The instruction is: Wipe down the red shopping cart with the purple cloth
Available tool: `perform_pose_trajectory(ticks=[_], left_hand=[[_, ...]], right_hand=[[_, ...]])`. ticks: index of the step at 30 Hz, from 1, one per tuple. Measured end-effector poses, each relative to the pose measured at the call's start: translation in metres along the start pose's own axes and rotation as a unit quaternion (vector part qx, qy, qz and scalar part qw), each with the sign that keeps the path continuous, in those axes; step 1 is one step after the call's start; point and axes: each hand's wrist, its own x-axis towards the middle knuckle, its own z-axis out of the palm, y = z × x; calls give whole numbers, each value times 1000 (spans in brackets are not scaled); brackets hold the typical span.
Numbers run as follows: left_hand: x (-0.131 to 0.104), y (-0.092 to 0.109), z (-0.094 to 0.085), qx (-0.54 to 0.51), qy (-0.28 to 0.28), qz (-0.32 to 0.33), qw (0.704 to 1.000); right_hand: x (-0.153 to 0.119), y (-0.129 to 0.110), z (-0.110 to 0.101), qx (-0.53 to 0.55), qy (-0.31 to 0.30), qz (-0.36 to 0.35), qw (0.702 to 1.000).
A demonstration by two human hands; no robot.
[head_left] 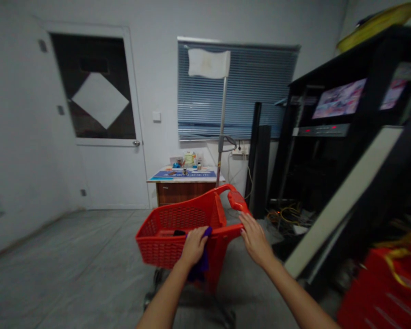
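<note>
1. Here's the red cart, centre of the scene, in front of the far desk!
2. Your left hand curls over its near rim, clutching a purple cloth.
3. Your right hand lies on the handle, fingers close together; whether it grips, I cannot tell.
</note>
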Motion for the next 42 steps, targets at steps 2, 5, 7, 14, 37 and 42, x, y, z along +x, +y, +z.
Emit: perform_pose_trajectory(ticks=[2,5,7,14,37,42], left_hand=[[-3,-10,-4,5,3,-6,1000],[-6,-12,-6,1,14,-5,1000],[-5,0,-4,-10,21,10,1000],[12,66,10,-22,30,72,997],[15,9,-17,-36,70,52,996],[18,2,-22,-42,56,45,997]], right_hand=[[0,0,4,26,21,7,999],[-2,-5,13,54,52,8,997],[-3,-10,17,61,65,9,996],[-2,-23,18,74,67,8,995],[7,-79,31,50,43,-8,998],[7,-72,26,59,36,-7,998]])
